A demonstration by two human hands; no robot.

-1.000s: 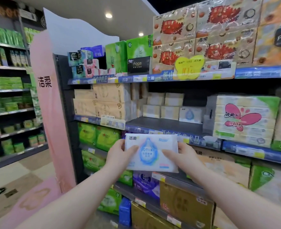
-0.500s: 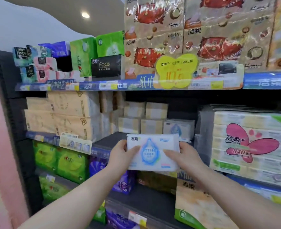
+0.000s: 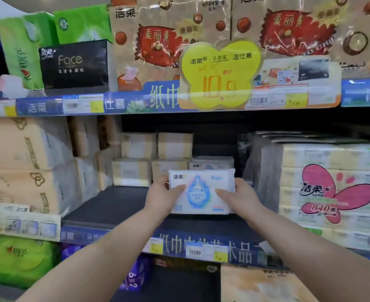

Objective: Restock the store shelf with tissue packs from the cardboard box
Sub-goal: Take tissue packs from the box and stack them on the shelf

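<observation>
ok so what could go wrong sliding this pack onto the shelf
1. The gap is tight: the right hand sits close to the big wrapped bundle, so knuckles or the pack may snag its loose plastic.
2. Pushed too far back, the pack could shove the matching pack behind it or topple the stacked beige packs.
3. Set too near the shelf edge, it might tip off.

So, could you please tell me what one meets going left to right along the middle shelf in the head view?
Beige bundles → left hand → white lotion tissue pack → right hand → pink-butterfly multipack.
</observation>
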